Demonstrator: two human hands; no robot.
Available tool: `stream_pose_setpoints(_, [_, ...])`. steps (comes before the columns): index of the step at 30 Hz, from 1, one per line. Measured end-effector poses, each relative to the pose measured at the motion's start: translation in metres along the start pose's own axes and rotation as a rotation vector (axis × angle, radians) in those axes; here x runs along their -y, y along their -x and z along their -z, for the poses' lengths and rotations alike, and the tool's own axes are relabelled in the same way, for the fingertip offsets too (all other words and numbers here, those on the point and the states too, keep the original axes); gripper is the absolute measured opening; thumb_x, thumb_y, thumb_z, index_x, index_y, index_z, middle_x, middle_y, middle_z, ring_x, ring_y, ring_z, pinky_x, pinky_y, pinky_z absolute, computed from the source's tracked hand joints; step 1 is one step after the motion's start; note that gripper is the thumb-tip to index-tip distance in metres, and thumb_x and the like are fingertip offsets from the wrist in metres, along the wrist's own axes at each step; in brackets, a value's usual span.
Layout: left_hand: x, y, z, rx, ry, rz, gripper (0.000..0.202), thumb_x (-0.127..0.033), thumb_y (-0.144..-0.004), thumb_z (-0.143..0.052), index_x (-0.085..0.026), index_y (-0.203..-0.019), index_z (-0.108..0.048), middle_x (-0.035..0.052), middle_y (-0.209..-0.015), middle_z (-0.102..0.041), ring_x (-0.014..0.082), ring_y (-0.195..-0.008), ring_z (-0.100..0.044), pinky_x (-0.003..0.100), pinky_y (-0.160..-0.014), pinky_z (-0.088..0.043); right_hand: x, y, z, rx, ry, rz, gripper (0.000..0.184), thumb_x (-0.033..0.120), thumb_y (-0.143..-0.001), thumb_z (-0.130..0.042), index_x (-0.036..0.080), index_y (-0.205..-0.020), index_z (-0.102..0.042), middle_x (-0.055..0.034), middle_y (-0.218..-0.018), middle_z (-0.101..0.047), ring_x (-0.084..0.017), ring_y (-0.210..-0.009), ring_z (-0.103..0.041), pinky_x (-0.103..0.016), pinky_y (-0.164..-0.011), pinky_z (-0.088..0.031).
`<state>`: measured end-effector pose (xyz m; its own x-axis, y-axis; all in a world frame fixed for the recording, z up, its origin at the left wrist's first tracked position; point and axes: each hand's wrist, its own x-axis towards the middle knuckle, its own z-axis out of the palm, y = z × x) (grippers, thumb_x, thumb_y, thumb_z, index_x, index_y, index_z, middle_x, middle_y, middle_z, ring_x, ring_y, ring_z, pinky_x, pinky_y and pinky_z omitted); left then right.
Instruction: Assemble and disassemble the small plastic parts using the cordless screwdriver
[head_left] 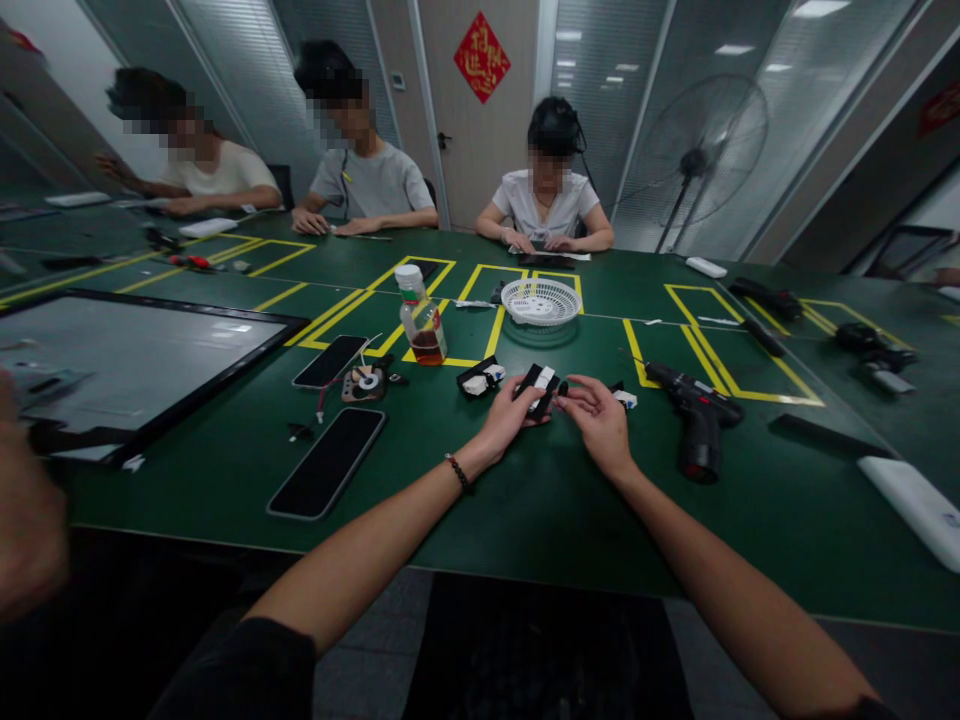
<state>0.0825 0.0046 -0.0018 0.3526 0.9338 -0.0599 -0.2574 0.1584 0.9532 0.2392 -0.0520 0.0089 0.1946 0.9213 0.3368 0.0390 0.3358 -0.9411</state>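
Note:
My left hand (504,422) is closed around a small black block with a white strip (541,382), held just above the green table. Close by on the right, my right hand (598,420) pinches a tiny dark piece (562,388) between thumb and fingertips, beside the block's edge. What this piece is cannot be made out. A similar black part with white wrapping (482,378) lies to the left of my hands. Another white-and-black part (624,398) is partly hidden behind my right hand.
A cordless drill (699,415) lies to the right. On the left are two phones (328,465), a small fan motor (365,380), a bottle (422,320) and a large framed panel (172,350). A white basket (541,303) stands ahead. Three people sit across the table (480,520).

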Motion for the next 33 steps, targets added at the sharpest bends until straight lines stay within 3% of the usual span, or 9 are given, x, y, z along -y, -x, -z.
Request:
stream_pose_setpoints(4, [0.002,-0.001,0.0,0.018,-0.05,-0.051,0.048,-0.035,-0.083,-0.069,-0.019,-0.126,-0.054,0.0133,-0.119,-0.064,0.021,-0.089,-0.069,0.04,-0.078,-0.061,0.0,-0.003,0.005,-0.043,0.075,0.043,0.03,0.032,-0.083,-0.072,0.02,-0.11,-0.069,-0.0077,-0.105,-0.073,-0.022,-0.097,-0.07,-0.041,-0.093,-0.055])
stream_pose_setpoints(10, [0.001,0.003,-0.005,0.067,-0.098,-0.066,0.049,-0.032,-0.083,-0.071,-0.019,-0.126,-0.053,0.0127,-0.12,-0.063,0.0223,-0.098,-0.066,0.04,-0.079,-0.061,0.007,-0.001,0.008,-0.013,0.383,0.28,0.017,0.029,-0.089,-0.066,0.024,-0.103,-0.076,-0.0063,-0.103,-0.073,-0.023,-0.099,-0.067,-0.041,-0.094,-0.052])
stream_pose_setpoints(14, [-0.001,0.005,-0.006,0.123,-0.081,-0.024,0.049,-0.035,-0.084,-0.07,-0.019,-0.127,-0.052,0.0119,-0.114,-0.065,0.0192,-0.089,-0.069,0.037,-0.077,-0.061,0.01,0.0,0.008,-0.009,0.455,0.341,0.018,0.025,-0.091,-0.064,0.025,-0.105,-0.076,-0.0057,-0.101,-0.072,-0.022,-0.095,-0.067,-0.04,-0.09,-0.053])
stream_pose_setpoints(18, [-0.003,0.007,-0.006,0.158,-0.083,0.036,0.049,-0.037,-0.086,-0.068,-0.019,-0.128,-0.051,0.0116,-0.108,-0.068,0.0175,-0.08,-0.071,0.035,-0.072,-0.062,0.01,-0.001,0.009,0.015,0.493,0.378,0.02,0.021,-0.093,-0.061,0.025,-0.106,-0.076,-0.0054,-0.1,-0.071,-0.02,-0.094,-0.067,-0.037,-0.087,-0.054])
stream_pose_setpoints(23, [-0.003,0.008,-0.007,0.163,-0.1,-0.003,0.047,-0.039,-0.087,-0.067,-0.018,-0.126,-0.052,0.0115,-0.107,-0.068,0.0183,-0.08,-0.071,0.035,-0.073,-0.061,0.011,0.002,0.008,0.004,0.56,0.396,0.022,0.022,-0.095,-0.058,0.023,-0.111,-0.074,-0.0071,-0.103,-0.071,-0.021,-0.095,-0.067,-0.038,-0.089,-0.054])
stream_pose_setpoints(28, [-0.003,0.007,-0.007,0.132,-0.122,-0.063,0.052,-0.035,-0.084,-0.071,-0.018,-0.129,-0.051,0.0123,-0.116,-0.067,0.0194,-0.091,-0.07,0.035,-0.082,-0.059,0.014,0.003,0.008,-0.009,0.592,0.408,0.023,0.022,-0.096,-0.057,0.023,-0.112,-0.073,-0.0078,-0.105,-0.071,-0.022,-0.098,-0.067,-0.039,-0.093,-0.053])
stream_pose_setpoints(33, [-0.003,0.006,-0.006,0.127,-0.13,-0.054,0.062,-0.033,-0.078,-0.077,-0.019,-0.132,-0.049,0.0135,-0.121,-0.066,0.0206,-0.098,-0.069,0.036,-0.083,-0.059,0.014,0.002,0.011,-0.04,0.632,0.413,0.023,0.022,-0.095,-0.057,0.024,-0.112,-0.073,-0.0077,-0.104,-0.069,-0.022,-0.097,-0.066,-0.039,-0.091,-0.053])
